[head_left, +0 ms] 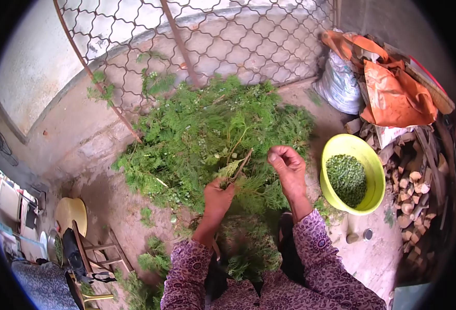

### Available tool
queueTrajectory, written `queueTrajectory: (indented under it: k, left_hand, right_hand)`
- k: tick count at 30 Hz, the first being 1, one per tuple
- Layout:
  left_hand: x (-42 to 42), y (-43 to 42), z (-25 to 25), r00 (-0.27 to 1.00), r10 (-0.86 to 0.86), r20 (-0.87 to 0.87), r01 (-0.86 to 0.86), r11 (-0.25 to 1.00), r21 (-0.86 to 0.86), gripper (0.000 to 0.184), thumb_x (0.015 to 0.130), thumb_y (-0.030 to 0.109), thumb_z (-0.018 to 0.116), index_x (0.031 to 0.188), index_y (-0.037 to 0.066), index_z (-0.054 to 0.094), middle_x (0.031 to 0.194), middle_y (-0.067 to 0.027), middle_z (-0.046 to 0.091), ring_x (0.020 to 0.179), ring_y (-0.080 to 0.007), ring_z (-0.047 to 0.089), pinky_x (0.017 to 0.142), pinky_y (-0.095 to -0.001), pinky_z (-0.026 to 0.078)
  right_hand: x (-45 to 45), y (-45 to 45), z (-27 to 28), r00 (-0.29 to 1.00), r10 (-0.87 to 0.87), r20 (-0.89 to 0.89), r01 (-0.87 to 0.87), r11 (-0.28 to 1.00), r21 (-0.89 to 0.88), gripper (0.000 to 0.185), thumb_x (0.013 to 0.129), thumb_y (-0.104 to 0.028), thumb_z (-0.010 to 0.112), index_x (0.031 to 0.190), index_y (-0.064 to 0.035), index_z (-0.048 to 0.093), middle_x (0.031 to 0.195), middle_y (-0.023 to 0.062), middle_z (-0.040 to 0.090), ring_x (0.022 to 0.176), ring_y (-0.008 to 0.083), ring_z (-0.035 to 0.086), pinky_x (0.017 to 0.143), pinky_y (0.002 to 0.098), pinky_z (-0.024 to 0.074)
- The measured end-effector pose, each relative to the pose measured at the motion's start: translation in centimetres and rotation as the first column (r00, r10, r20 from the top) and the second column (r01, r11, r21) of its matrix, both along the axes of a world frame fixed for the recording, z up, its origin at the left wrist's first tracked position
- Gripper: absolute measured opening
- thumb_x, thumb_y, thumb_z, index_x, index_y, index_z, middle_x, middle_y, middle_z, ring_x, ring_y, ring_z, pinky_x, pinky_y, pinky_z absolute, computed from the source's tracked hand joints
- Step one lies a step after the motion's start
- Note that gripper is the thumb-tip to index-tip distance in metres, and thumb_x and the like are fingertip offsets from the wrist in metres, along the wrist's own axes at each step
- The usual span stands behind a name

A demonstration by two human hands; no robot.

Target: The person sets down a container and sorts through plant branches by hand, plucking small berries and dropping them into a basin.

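My left hand (218, 200) is closed round the stem of a cut leafy branch (242, 164), whose brown end points up and away from me. My right hand (291, 173) is raised to the right of that branch, apart from it, with thumb and fingertips pinched together. Anything inside the pinch is too small to make out. Beyond both hands lies a large heap of feathery green conifer branches (197, 124) dotted with pale green cones. To the right stands a yellow-green plastic basin (327, 188) holding many small green cones (346, 180).
Stacked firewood (411, 196) lies along the right side, below an orange sack (396, 95) and a stuffed white sack (339, 85). A rusty metal lattice (248, 44) leans behind the heap. At lower left are a wooden stool (101, 253) and scattered sprigs (155, 258).
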State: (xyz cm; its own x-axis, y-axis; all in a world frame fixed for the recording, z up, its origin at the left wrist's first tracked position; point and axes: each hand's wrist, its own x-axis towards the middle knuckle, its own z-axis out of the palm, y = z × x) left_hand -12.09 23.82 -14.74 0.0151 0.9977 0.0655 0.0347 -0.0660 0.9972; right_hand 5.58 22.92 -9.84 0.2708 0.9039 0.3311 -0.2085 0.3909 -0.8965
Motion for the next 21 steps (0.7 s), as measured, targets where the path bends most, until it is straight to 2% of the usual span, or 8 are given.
queueTrajectory:
  k: [1,4,8,12,14,15,18,21]
  left_hand:
    - [0.3,0.3,-0.3,0.997,-0.073,0.016,0.070,0.988,0.134,0.019,0.076,0.005,0.060,0.093,-0.003,0.059,0.069,0.0004,0.059,0.058,-0.0021,0.047,0.049,-0.0181,0.038]
    - [1.3,-0.5,1.0,0.994,-0.094,-0.053,0.095,0.995,0.011,0.017,0.076,0.006,0.061,0.091,-0.002,0.062,0.074,-0.0001,0.062,0.062,-0.0034,0.049,0.055,-0.0195,0.041]
    - [2.4,-0.7,0.1,0.978,-0.116,-0.173,0.135,0.986,0.101,0.018,0.076,0.006,0.062,0.092,-0.001,0.062,0.073,-0.0009,0.062,0.062,-0.0042,0.049,0.057,-0.0214,0.042]
    - [3.2,-1.1,-0.6,0.948,-0.065,-0.312,0.125,0.976,0.176,0.017,0.076,0.007,0.062,0.092,0.001,0.062,0.072,-0.0031,0.062,0.063,-0.0046,0.049,0.058,-0.0220,0.043]
    - [3.6,-1.5,-0.6,0.951,-0.058,-0.302,0.128,0.968,0.217,0.018,0.076,0.007,0.062,0.092,0.001,0.062,0.072,-0.0037,0.062,0.063,-0.0049,0.050,0.059,-0.0219,0.043]
    - [3.8,-1.8,-0.4,0.952,-0.078,-0.296,0.144,0.967,0.210,0.018,0.076,0.007,0.063,0.093,0.001,0.061,0.074,-0.0040,0.062,0.065,-0.0054,0.050,0.060,-0.0219,0.043]
    - [3.7,-2.5,-0.1,0.953,-0.118,-0.281,0.182,0.960,0.212,0.019,0.076,0.006,0.063,0.094,0.001,0.061,0.080,-0.0049,0.062,0.068,-0.0061,0.051,0.063,-0.0220,0.043]
    - [3.4,-2.8,-0.3,0.959,-0.144,-0.245,0.196,0.959,0.206,0.019,0.076,0.006,0.063,0.094,0.001,0.061,0.084,-0.0058,0.062,0.072,-0.0067,0.052,0.065,-0.0223,0.043]
  right_hand:
    - [0.3,0.1,-0.1,0.999,-0.010,-0.035,0.011,1.000,0.019,0.012,0.078,-0.005,0.062,0.089,-0.0026,0.058,0.079,-0.0014,0.058,0.073,0.0057,0.052,0.068,0.0209,0.0447]
    - [-0.1,-0.5,0.8,1.000,0.000,-0.001,0.000,0.997,0.078,0.015,0.077,-0.005,0.063,0.091,-0.0020,0.058,0.080,-0.0007,0.057,0.073,0.0062,0.052,0.068,0.0210,0.0445]
    - [0.0,0.1,0.8,0.979,-0.134,0.151,0.112,0.983,0.149,0.018,0.077,-0.008,0.064,0.091,0.0001,0.057,0.080,0.0016,0.055,0.072,0.0071,0.053,0.066,0.0212,0.0448]
    - [1.9,1.3,-0.3,0.979,-0.101,0.176,0.125,0.984,-0.127,0.012,0.080,-0.013,0.062,0.081,-0.0008,0.060,0.074,0.0020,0.058,0.066,0.0069,0.053,0.064,0.0202,0.0442]
    - [2.8,2.0,-1.0,0.995,0.096,0.033,-0.088,0.977,-0.192,0.015,0.082,-0.017,0.059,0.077,-0.0026,0.061,0.072,0.0016,0.060,0.064,0.0070,0.054,0.059,0.0197,0.0446]
    - [3.4,2.1,-1.3,0.976,0.099,-0.193,-0.155,0.941,-0.302,0.015,0.083,-0.018,0.057,0.083,-0.0035,0.061,0.074,0.0024,0.061,0.065,0.0086,0.057,0.058,0.0212,0.0470]
    - [5.5,1.9,-1.6,0.878,0.052,-0.475,-0.248,0.900,-0.360,0.016,0.083,-0.015,0.057,0.091,-0.0021,0.058,0.077,0.0050,0.062,0.068,0.0108,0.059,0.060,0.0245,0.0499]
    - [5.3,1.2,-1.2,0.913,0.119,-0.390,-0.275,0.885,-0.374,0.023,0.081,-0.013,0.059,0.099,-0.0002,0.054,0.086,0.0110,0.062,0.069,0.0161,0.061,0.061,0.0263,0.0514]
